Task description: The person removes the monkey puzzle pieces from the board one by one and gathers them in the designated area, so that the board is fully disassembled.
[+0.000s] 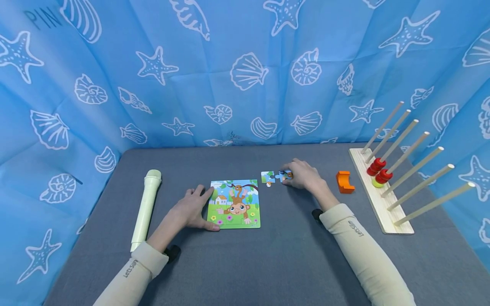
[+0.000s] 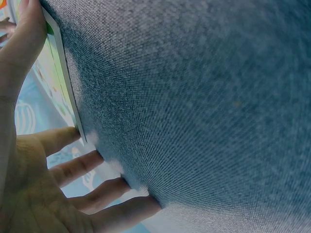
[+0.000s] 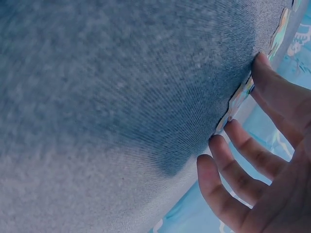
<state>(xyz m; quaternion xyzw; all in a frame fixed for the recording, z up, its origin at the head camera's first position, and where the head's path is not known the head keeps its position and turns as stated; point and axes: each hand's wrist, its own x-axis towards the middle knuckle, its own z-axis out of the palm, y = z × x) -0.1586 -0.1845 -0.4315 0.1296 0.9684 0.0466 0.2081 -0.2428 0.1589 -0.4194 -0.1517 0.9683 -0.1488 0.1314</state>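
Observation:
A square jigsaw puzzle [image 1: 234, 204] with a cartoon monkey hanging from a branch lies on the grey table. My left hand [image 1: 192, 209] rests along its left side, fingers spread and thumb on the lower left corner. The left wrist view shows the fingertips [image 2: 156, 203] on the cloth beside the puzzle's edge [image 2: 65, 77]. Up and to the right, my right hand [image 1: 304, 175] pinches a loose puzzle piece [image 1: 283, 176] between thumb and fingers, low at the table. Just left of that piece lies another puzzle piece [image 1: 267, 177] with a blue and green print.
At the left lies a pale green tube [image 1: 147, 208] with a wider cap. An orange arched block [image 1: 345, 182] is right of my right hand. Farther right stands a wooden peg board [image 1: 398, 225] with several upright rods and some red and yellow-green beads [image 1: 383, 176]. A blue shell-print curtain [image 1: 210, 85] hangs behind.

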